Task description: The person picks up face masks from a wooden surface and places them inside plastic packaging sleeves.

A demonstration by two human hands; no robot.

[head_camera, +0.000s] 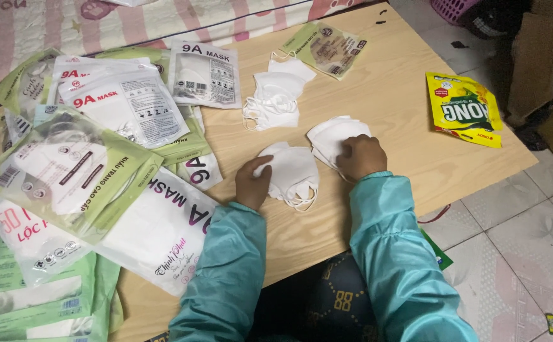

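Two small stacks of white face masks sit near the front edge of the table (384,95), a light wood-grain board, low to the floor. Near stack (294,172): soft, matte fabric, folded cup shape with rounded edges, thin elastic ear loops trailing out at the bottom. Second stack (328,134) just to its right: same fabric, layers fanned slightly.

Left hand (252,182): fingers curled, pinching the left edge of the near stack. Right hand (361,156): closed down, knuckles up, pressing on the lower right part of the second stack; whether it actually grips a mask can't be told. Both sleeves teal, smooth, slightly shiny material.

Third loose pile of masks (276,95) farther back, loops tangled, untouched. Left side of the table: heap of flat, glossy plastic mask packs (99,145), clear and white fronts with green borders, overlapping, some hanging over the edge. One green pack (324,47) lies alone at the far edge. Yellow crinkled foil pouch (463,107) at the right edge, well apart from the hands. Floor: pale tiles (530,234).
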